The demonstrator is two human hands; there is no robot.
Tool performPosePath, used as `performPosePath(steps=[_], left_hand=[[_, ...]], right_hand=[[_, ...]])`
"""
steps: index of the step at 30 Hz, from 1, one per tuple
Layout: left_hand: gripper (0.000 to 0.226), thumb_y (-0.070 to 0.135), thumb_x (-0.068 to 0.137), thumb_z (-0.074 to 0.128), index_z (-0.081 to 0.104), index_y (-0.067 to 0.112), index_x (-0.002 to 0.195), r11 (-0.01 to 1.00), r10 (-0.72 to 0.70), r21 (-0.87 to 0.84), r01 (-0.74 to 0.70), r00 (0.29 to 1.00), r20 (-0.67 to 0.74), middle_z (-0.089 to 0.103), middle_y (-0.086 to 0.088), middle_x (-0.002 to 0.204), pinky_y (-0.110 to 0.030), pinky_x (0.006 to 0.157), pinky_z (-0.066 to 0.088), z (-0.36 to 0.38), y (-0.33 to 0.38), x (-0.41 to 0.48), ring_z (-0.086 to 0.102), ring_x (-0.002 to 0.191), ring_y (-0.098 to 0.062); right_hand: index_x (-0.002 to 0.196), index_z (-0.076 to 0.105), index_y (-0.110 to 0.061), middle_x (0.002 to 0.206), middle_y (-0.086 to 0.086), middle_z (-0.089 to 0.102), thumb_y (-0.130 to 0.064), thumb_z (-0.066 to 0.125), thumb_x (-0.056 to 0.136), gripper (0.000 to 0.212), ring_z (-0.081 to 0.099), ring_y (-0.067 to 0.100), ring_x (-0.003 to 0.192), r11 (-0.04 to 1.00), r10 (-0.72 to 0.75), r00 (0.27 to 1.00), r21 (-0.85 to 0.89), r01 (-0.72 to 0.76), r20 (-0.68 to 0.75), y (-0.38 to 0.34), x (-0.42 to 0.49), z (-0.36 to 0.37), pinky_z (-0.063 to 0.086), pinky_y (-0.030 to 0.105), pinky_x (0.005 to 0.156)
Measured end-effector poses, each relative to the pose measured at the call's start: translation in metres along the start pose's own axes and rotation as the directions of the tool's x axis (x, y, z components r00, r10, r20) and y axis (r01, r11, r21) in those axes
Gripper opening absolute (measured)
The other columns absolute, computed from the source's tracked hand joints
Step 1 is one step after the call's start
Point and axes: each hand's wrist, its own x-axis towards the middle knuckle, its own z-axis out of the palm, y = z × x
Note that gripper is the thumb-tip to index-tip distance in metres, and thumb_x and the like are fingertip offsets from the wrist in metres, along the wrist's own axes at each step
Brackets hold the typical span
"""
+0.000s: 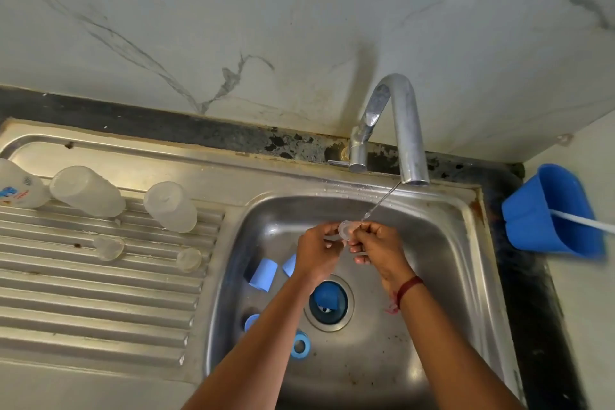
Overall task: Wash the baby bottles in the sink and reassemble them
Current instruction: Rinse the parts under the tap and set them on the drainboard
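Over the steel sink [442,243], my left hand [317,251] and my right hand [377,248] both pinch a clear silicone teat [346,230]. A thin stream of water from the tap [404,130] falls onto it. In the basin lie blue caps [263,275], blue screw rings [300,345] and a blue piece over the drain [327,297]. On the ribbed drainboard [100,303] three frosted bottles [87,191] stand upside down or lie over, with two clear teats [109,248] beside them.
A blue plastic cup [549,213] with a white rod in it sits on the dark counter at the right. The marble wall rises behind the tap. A red thread band circles my right wrist.
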Motion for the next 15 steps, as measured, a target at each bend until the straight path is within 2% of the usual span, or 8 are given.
performPosePath(steps=[3, 6, 8, 10, 12, 14, 15], left_hand=[[0.025, 0.006, 0.087, 0.072, 0.072, 0.027, 0.101, 0.999, 0.033, -0.031, -0.033, 0.999, -0.015, 0.075, 0.007, 0.092, -0.036, 0.077, 0.06, 0.003, 0.002, 0.001, 0.069, 0.081, -0.01], [0.02, 0.009, 0.088, 0.072, 0.069, 0.02, 0.104, 0.998, 0.061, -0.003, -0.061, 0.998, -0.033, 0.073, 0.008, 0.094, -0.035, 0.076, 0.059, 0.005, 0.002, 0.002, 0.068, 0.082, -0.01], [0.022, 0.006, 0.087, 0.071, 0.069, 0.018, 0.105, 0.996, 0.084, 0.031, -0.083, 0.996, -0.038, 0.072, 0.007, 0.095, -0.032, 0.079, 0.058, 0.006, 0.001, 0.002, 0.068, 0.085, -0.008], [0.025, 0.005, 0.086, 0.071, 0.07, 0.018, 0.108, 0.988, 0.126, 0.098, -0.123, 0.992, -0.029, 0.073, 0.008, 0.097, -0.025, 0.08, 0.056, 0.005, 0.002, 0.001, 0.067, 0.088, -0.006], [0.029, 0.005, 0.086, 0.07, 0.07, 0.019, 0.111, 0.975, 0.148, 0.173, -0.143, 0.989, -0.019, 0.073, 0.008, 0.099, -0.016, 0.078, 0.053, 0.001, 0.003, 0.001, 0.066, 0.087, -0.004], [0.031, 0.005, 0.087, 0.071, 0.068, 0.018, 0.115, 0.975, 0.097, 0.207, -0.084, 0.994, -0.054, 0.072, 0.005, 0.102, -0.005, 0.075, 0.047, -0.005, 0.002, 0.001, 0.065, 0.087, -0.005], [0.033, 0.006, 0.087, 0.071, 0.066, 0.018, 0.118, 0.98, 0.053, 0.196, -0.036, 0.995, -0.082, 0.072, 0.004, 0.102, -0.004, 0.075, 0.046, -0.009, 0.002, 0.001, 0.065, 0.089, -0.006]], right_hand=[[0.101, 0.073, -0.02, 0.088, 0.005, 0.074, -0.014, 0.064, 0.091, 0.014, 0.064, 0.011, 0.076, 0.998, -0.058, 0.998, 0.012, 0.057, 0.032, -0.002, -0.004, -0.004, 0.052, 0.024, 0.062], [0.111, 0.07, -0.024, 0.104, -0.002, 0.073, -0.009, 0.068, 0.088, 0.028, 0.066, 0.01, 0.095, 0.99, -0.137, 0.984, -0.003, 0.138, 0.112, 0.004, -0.004, -0.006, 0.052, 0.025, 0.075], [0.115, 0.068, -0.025, 0.111, -0.004, 0.071, -0.009, 0.074, 0.084, 0.036, 0.064, 0.01, 0.105, 0.981, -0.185, 0.977, -0.044, 0.19, 0.104, 0.01, -0.004, -0.004, 0.053, 0.026, 0.086], [0.113, 0.069, -0.024, 0.109, -0.006, 0.072, -0.014, 0.078, 0.082, 0.034, 0.065, 0.01, 0.105, 0.974, -0.215, 0.974, -0.062, 0.219, 0.066, 0.013, -0.002, -0.002, 0.054, 0.03, 0.091], [0.109, 0.07, -0.023, 0.102, -0.006, 0.074, -0.015, 0.078, 0.082, 0.029, 0.068, 0.011, 0.099, 0.976, -0.216, 0.976, -0.02, 0.217, 0.015, 0.013, -0.001, -0.002, 0.056, 0.031, 0.088], [0.108, 0.07, -0.024, 0.099, -0.008, 0.074, -0.016, 0.077, 0.083, 0.027, 0.069, 0.01, 0.096, 0.98, -0.194, 0.98, 0.044, 0.196, -0.047, 0.012, -0.001, -0.002, 0.057, 0.029, 0.085], [0.107, 0.07, -0.026, 0.098, -0.008, 0.074, -0.016, 0.078, 0.082, 0.028, 0.069, 0.008, 0.095, 0.981, -0.194, 0.979, 0.018, 0.196, -0.054, 0.012, -0.002, -0.001, 0.057, 0.028, 0.084]])
